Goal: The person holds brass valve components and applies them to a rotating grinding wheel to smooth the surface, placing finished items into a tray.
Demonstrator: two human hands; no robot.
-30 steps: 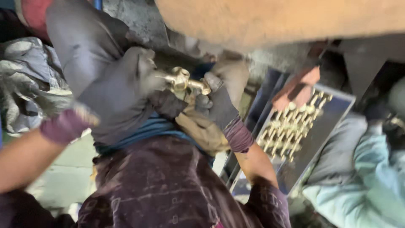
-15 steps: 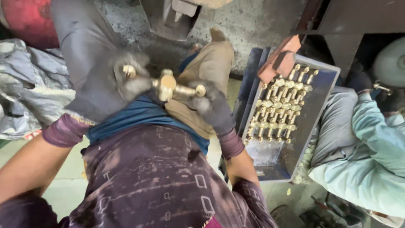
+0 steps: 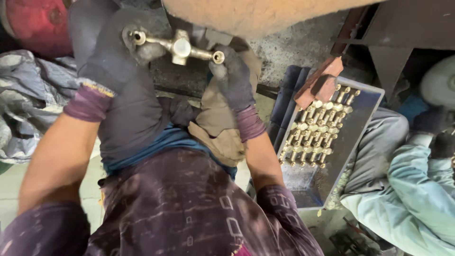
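A brass valve body [image 3: 177,47] was held up in front of the person, gripped at its two ends by both gloved hands. The left hand [image 3: 111,54], in a dark grey work glove with a purple knit cuff, was closed around the left end of the fitting, so that the round open port at that end showed against the palm. The right hand [image 3: 232,78], in a similar dark glove, was closed on the right end, the fingertips [image 3: 219,66] pinched just below the small round port there. The fitting was held roughly level, its central boss turned towards the camera, just beneath a blurred tan mass at the top of the view. Below the hands, a dark cloth and a tan cloth [image 3: 220,121] were draped over the person's lap, above a patterned purple garment. To the person's right, a grey metal tray [image 3: 365,109] was set on the floor, and rows of small brass fittings [image 3: 313,132] were laid in it; a reddish block [image 3: 320,85] was resting at the tray's upper edge. Further right, another person in pale green clothing [image 3: 417,189] was partly seen. Crumpled grey fabric [image 3: 28,104] was lying to the left.
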